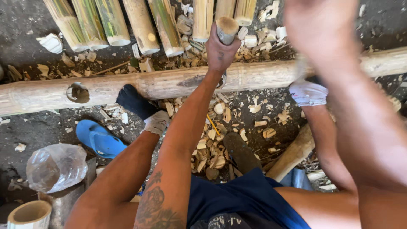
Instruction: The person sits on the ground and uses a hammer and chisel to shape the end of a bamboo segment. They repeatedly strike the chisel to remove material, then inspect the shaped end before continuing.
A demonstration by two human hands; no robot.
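Head view: a wooden-handled tool [227, 29] is gripped upright by the left hand [219, 53] against a long bamboo pole [169, 83]. The right hand [320, 25] is blurred; its fingers cannot be told.

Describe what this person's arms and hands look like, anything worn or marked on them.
Both arms are bare, with no sleeves, gloves, watch or rings visible. The left hand has a small dark mark on its back, and the left forearm carries a large dark tattoo near the elbow. The right hand is blurred, so its details cannot be made out.
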